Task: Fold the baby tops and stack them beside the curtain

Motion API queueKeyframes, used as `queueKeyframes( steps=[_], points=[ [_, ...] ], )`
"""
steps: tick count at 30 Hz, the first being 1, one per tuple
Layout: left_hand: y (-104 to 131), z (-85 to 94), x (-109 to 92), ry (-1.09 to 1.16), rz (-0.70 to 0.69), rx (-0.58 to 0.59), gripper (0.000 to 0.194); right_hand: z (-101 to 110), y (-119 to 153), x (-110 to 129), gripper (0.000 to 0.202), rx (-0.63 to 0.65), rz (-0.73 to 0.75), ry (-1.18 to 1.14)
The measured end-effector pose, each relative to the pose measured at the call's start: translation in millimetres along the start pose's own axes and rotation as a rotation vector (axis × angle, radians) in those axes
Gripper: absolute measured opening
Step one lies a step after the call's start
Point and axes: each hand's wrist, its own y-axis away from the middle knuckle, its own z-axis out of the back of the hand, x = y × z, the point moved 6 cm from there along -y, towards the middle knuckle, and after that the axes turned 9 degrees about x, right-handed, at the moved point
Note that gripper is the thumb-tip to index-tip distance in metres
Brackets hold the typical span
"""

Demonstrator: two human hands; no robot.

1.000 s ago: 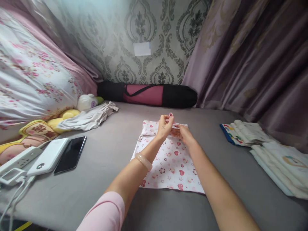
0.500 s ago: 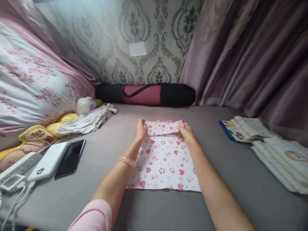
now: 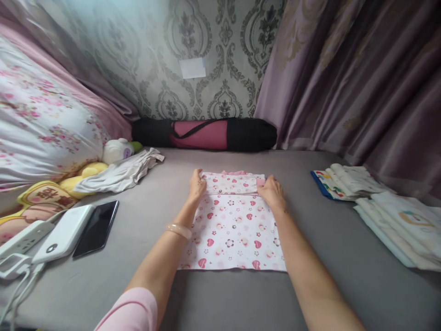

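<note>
A white child's shirt [image 3: 230, 230] printed with pink-red hearts and small flowers lies flat on the grey sheet in front of me. Its upper part is folded over into a band, with a bit of pink trim showing at the top edge and a pink cuff at the right end. My left hand [image 3: 198, 184], a pale bangle on its wrist, pinches the left end of the band. At the other end, my right hand [image 3: 273, 191] grips the corner by the pink cuff, its thumb on the cloth. The fingertips of both hands are partly hidden.
Folded clothes [image 3: 396, 225] are stacked at the right. Left of me lie a black phone [image 3: 96, 229], a white power bank [image 3: 65, 232], a power strip [image 3: 25, 239] with cables, plush toys and a crumpled grey garment [image 3: 122, 172]. A black-and-pink long bag [image 3: 203, 134] rests against the wall.
The right end of the folded band has come down flat on the shirt. My right hand has shifted slightly outward, and the view has turned a little to the right.
</note>
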Motion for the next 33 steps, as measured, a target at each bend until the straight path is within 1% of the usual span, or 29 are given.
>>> queueKeyframes(
  steps=[2,3,4,5,7,8,10,12,14,17,19,21,24,27,29,33],
  points=[
    [-3,9.8,-2,-0.019,0.001,-0.029,0.051,10,5,9,0.040,-0.108,0.059,0.071],
    [-4,12.5,-3,-0.036,-0.007,-0.033,0.050,12,7,18,0.039,-0.130,0.114,0.105],
    [-5,13.2,-4,-0.055,-0.018,-0.028,0.047,10,10,30,0.039,-0.117,0.190,0.133],
    [-5,11.8,-6,-0.075,-0.027,-0.015,0.044,4,12,44,0.040,-0.078,0.281,0.156],
    [-3,3.4,-9,-0.112,-0.036,0.029,0.039,-14,20,78,0.045,0.020,0.500,0.198],
    [-2,-2.1,-10,-0.127,-0.035,0.048,0.037,-26,25,95,0.049,0.061,0.585,0.213],
    [1,-13.6,-11,-0.143,-0.034,0.074,0.033,-49,36,125,0.054,0.106,0.757,0.222],
    [4,-23.7,-13,-0.159,-0.062,0.097,0.033,-71,43,145,0.057,0.146,0.836,0.238],
    [6,-31.4,-15,-0.197,-0.107,0.120,0.038,-89,46,155,0.062,0.189,0.877,0.256],
    [10,-39.1,-13,-0.281,-0.159,0.169,0.046,-101,48,158,0.068,0.236,0.907,0.269],
    [13,-42.7,-10,-0.338,-0.167,0.214,0.048,-103,47,155,0.069,0.266,0.907,0.271],
    [16,-45.0,-7,-0.400,-0.163,0.244,0.052,-102,45,149,0.068,0.287,0.872,0.253],
    [20,-47.5,-5,-0.509,-0.186,0.251,0.054,-97,39,134,0.063,0.267,0.778,0.200],
    [21,-48.8,-5,-0.606,-0.212,0.211,0.054,-93,34,116,0.063,0.237,0.713,0.195],
    [21,-49.5,-4,-0.638,-0.207,0.201,0.055,-89,30,102,0.065,0.232,0.672,0.209],
    [20,-49.2,-3,-0.652,-0.208,0.220,0.055,-81,24,78,0.065,0.228,0.601,0.228]
  ],
)
